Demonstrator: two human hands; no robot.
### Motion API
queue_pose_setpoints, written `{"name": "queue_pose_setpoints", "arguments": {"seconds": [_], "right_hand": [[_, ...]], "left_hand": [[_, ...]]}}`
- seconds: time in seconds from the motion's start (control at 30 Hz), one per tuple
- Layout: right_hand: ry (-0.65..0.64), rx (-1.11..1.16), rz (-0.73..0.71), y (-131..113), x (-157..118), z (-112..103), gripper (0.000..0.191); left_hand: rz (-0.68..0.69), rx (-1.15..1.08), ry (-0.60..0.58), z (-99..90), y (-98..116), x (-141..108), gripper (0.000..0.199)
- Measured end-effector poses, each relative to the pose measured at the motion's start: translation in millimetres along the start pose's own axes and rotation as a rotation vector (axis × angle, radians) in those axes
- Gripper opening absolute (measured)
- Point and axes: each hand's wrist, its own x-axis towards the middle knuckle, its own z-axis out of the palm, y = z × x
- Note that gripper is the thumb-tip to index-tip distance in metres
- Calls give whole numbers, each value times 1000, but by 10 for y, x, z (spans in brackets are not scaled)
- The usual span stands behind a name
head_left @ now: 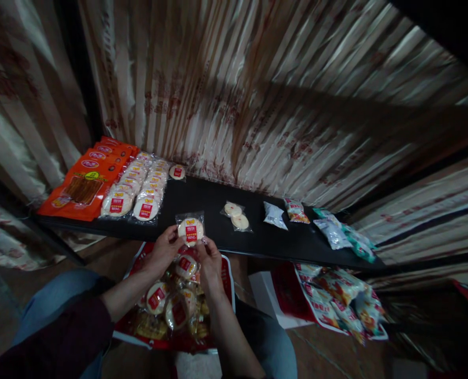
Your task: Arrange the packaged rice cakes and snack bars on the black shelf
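Between my two hands is a packaged rice cracker [190, 230], a round white cracker in clear wrap with a red label facing me. My left hand [166, 249] pinches its left edge, and my right hand [210, 258] grips the lower right edge. Both are just off the front edge of the black shelf [202, 200]. Directly below them, a red tray [226, 284] with a white rim holds several more wrapped crackers [157, 297]. On the shelf's left, wrapped crackers stand in two overlapping rows [147, 208], with a single wrapped cracker [177, 171] behind.
Orange snack bags [83, 181] lie at the shelf's left end. Farther right are two pale crackers in wrap [237, 217], a white packet [274, 215], a red-and-white packet [296, 210] and green-white packets [344, 234]. A second tray [381, 332] of snack bags sits lower right. Curtains [218, 89] hang behind.
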Motion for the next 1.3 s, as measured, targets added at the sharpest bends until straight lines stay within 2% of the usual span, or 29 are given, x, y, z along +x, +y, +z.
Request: {"name": "queue_pose_setpoints", "arguments": {"seconds": [0.17, 0.3, 0.53, 0.73, 0.93, 1.07, 1.3], "right_hand": [[23, -97, -60, -84, 164, 37, 31], [33, -134, -103, -143, 315, 94, 33], [23, -152, -89, -248, 683, 269, 45], [-1, -148, -95, -232, 977, 450, 41], [-1, -149, -81, -183, 1143, 537, 38], [-17, -176, -129, -179, 1241, 557, 34], [-8, -210, -177, -112, 1394, 600, 31]], "left_hand": [[101, 24, -6, 46, -8, 202, 46], [155, 57, 6, 94, 65, 396, 41], [195, 61, 74, 100, 254, 704, 46], [201, 15, 89, 54, 235, 941, 49], [230, 25, 149, 40, 178, 1096, 48], [269, 42, 143, 55, 187, 1156, 43], [261, 30, 160, 35, 185, 1219, 44]]}}
